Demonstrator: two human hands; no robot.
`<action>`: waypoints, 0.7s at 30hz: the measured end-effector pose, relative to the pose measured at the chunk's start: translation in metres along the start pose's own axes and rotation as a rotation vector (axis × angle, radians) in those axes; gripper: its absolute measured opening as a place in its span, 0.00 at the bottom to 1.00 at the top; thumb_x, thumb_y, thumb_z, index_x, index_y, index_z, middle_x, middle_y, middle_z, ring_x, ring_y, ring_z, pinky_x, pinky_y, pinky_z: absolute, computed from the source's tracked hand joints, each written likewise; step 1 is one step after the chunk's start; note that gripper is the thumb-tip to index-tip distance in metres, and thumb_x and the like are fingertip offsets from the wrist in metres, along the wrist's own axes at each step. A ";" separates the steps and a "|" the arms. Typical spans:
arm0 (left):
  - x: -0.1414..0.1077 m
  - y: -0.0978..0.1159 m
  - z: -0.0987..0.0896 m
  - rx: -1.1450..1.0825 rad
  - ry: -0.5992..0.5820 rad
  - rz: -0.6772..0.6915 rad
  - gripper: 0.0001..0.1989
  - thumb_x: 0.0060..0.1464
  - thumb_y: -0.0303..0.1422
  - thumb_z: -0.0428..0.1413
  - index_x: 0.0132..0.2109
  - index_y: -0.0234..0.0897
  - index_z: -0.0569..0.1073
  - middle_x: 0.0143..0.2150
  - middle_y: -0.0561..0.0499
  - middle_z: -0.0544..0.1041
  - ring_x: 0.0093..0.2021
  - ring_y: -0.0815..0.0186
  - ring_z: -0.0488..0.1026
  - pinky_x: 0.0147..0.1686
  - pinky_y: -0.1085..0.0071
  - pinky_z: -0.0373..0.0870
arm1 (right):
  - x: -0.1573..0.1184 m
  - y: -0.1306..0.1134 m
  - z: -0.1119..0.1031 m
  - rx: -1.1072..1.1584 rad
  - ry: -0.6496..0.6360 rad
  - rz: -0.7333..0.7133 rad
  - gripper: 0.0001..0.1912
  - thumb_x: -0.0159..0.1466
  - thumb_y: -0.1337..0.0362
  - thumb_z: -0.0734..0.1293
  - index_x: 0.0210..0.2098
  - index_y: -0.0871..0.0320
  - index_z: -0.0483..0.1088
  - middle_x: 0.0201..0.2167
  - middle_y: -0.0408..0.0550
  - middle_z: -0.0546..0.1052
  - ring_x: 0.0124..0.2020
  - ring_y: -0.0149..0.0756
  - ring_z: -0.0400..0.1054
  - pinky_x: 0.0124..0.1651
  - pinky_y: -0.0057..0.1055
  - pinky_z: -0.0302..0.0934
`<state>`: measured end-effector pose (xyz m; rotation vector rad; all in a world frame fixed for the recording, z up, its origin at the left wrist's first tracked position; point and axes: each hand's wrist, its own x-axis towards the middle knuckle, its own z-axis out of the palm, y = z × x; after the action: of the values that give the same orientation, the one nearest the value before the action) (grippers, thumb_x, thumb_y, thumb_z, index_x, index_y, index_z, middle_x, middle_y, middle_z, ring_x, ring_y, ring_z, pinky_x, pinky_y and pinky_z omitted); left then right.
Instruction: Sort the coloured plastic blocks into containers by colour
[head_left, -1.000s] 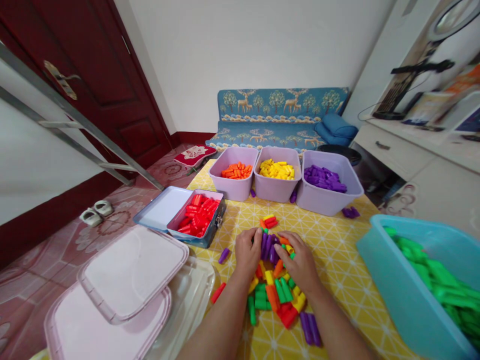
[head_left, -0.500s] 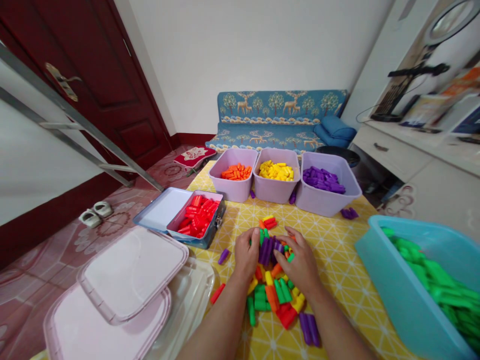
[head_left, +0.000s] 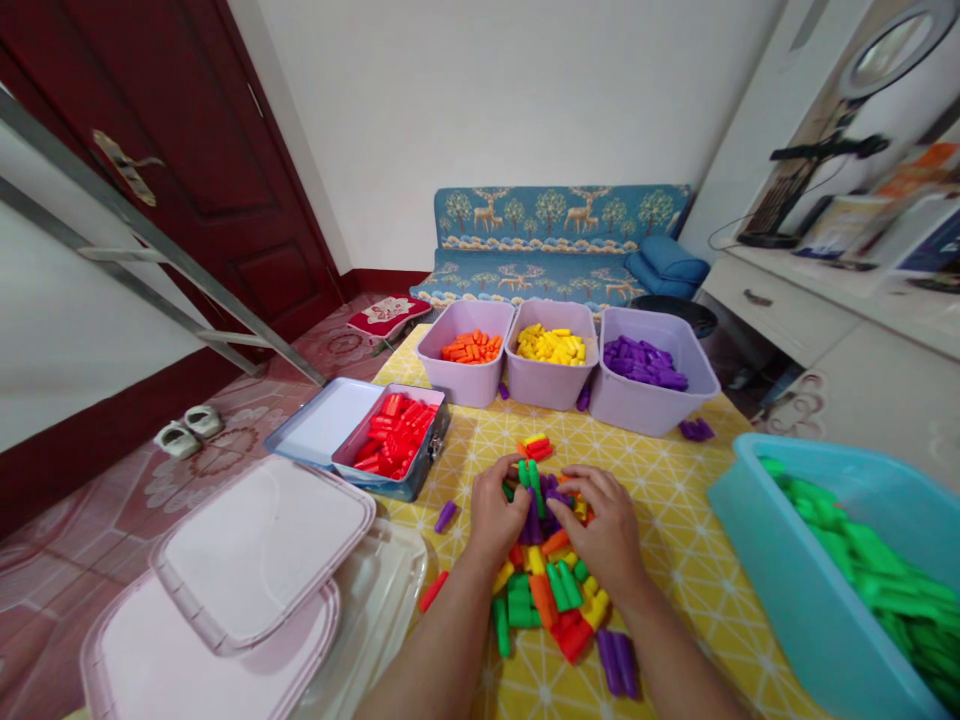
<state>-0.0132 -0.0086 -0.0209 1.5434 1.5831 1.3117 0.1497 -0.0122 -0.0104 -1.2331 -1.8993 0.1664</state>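
A mixed pile of small, rounded plastic blocks (head_left: 541, 597) in green, purple, red, orange and yellow lies on the table in front of me. My left hand (head_left: 496, 515) is at the pile's far left side, thumb and fingers closed around a pair of green blocks (head_left: 531, 482) that stand upright. Facing it, my right hand (head_left: 606, 520) has curled fingers, with thumb and fingertips at purple blocks (head_left: 553, 490). Its exact grip is partly hidden. Two joined purple blocks (head_left: 618, 662) lie beside my right forearm.
Lilac bins hold orange (head_left: 461, 375), yellow (head_left: 551, 388) and purple blocks (head_left: 637, 408) at the back. A tin case (head_left: 409, 485) with red blocks stands left, a turquoise tub (head_left: 795, 560) of green ones right. Pale lids (head_left: 266, 550) lie front left. A loose purple block (head_left: 445, 516) sits nearby.
A pair of green blocks has come up upright in my left hand, in front of the purple ones. My right hand has shifted slightly, and the purple blocks are now more covered.
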 end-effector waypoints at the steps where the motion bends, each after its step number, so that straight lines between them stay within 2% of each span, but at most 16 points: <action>1: 0.000 -0.002 0.001 -0.035 0.017 -0.008 0.25 0.42 0.21 0.50 0.49 0.40 0.73 0.36 0.52 0.77 0.38 0.64 0.73 0.43 0.68 0.68 | 0.000 0.000 -0.001 0.001 -0.004 0.008 0.05 0.58 0.62 0.70 0.32 0.55 0.71 0.37 0.48 0.77 0.42 0.44 0.70 0.47 0.44 0.62; 4: 0.001 -0.004 0.002 -0.126 0.063 -0.021 0.26 0.41 0.18 0.48 0.48 0.39 0.73 0.34 0.53 0.76 0.35 0.67 0.73 0.41 0.71 0.68 | -0.002 -0.003 -0.001 0.062 0.021 0.092 0.07 0.59 0.59 0.69 0.33 0.55 0.71 0.31 0.46 0.77 0.34 0.40 0.70 0.41 0.41 0.63; 7: 0.001 -0.002 0.000 -0.175 0.094 -0.034 0.20 0.46 0.20 0.47 0.45 0.36 0.74 0.33 0.52 0.77 0.36 0.66 0.74 0.41 0.70 0.69 | -0.003 -0.004 0.001 0.288 0.138 0.305 0.12 0.61 0.57 0.67 0.42 0.56 0.71 0.37 0.49 0.78 0.36 0.40 0.72 0.42 0.39 0.66; 9: 0.001 0.002 -0.002 -0.162 0.084 -0.038 0.16 0.51 0.23 0.48 0.44 0.36 0.76 0.36 0.49 0.78 0.39 0.64 0.74 0.43 0.67 0.69 | -0.002 -0.004 0.003 0.477 0.170 0.435 0.17 0.61 0.56 0.67 0.48 0.56 0.69 0.42 0.51 0.78 0.41 0.41 0.73 0.45 0.39 0.67; 11: 0.000 0.006 -0.004 -0.092 0.043 -0.010 0.13 0.54 0.28 0.50 0.44 0.36 0.76 0.39 0.48 0.79 0.42 0.61 0.74 0.46 0.65 0.68 | 0.001 -0.004 0.002 0.633 0.136 0.512 0.19 0.59 0.56 0.68 0.48 0.57 0.69 0.43 0.52 0.79 0.43 0.42 0.74 0.47 0.41 0.68; 13: -0.002 0.011 -0.006 0.018 -0.032 0.066 0.13 0.53 0.33 0.54 0.45 0.39 0.76 0.43 0.47 0.78 0.47 0.59 0.73 0.50 0.62 0.66 | 0.006 -0.004 -0.004 0.746 0.083 0.567 0.19 0.56 0.55 0.71 0.43 0.58 0.71 0.40 0.52 0.80 0.39 0.42 0.75 0.45 0.41 0.69; 16: -0.005 0.015 -0.007 0.167 -0.154 0.202 0.23 0.48 0.40 0.60 0.53 0.44 0.73 0.52 0.47 0.74 0.53 0.55 0.69 0.55 0.58 0.62 | 0.017 -0.005 -0.021 0.834 0.070 0.623 0.20 0.54 0.54 0.73 0.41 0.58 0.72 0.35 0.51 0.80 0.31 0.39 0.75 0.38 0.39 0.71; 18: -0.006 0.015 -0.006 0.233 -0.202 0.249 0.28 0.44 0.40 0.63 0.55 0.46 0.72 0.56 0.47 0.71 0.56 0.53 0.66 0.56 0.57 0.60 | 0.025 -0.006 -0.038 0.843 0.172 0.632 0.19 0.54 0.55 0.73 0.42 0.58 0.72 0.34 0.50 0.80 0.29 0.36 0.74 0.37 0.39 0.70; 21: -0.006 0.011 -0.004 0.282 -0.218 0.249 0.27 0.43 0.34 0.63 0.53 0.45 0.73 0.54 0.47 0.72 0.54 0.54 0.67 0.55 0.57 0.61 | 0.035 -0.003 -0.067 0.867 0.498 0.575 0.17 0.57 0.57 0.70 0.44 0.56 0.71 0.39 0.49 0.79 0.36 0.37 0.75 0.45 0.44 0.69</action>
<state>-0.0109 -0.0167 -0.0110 2.0375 1.5219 1.0296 0.1890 -0.0066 0.0542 -1.0217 -0.8311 0.8087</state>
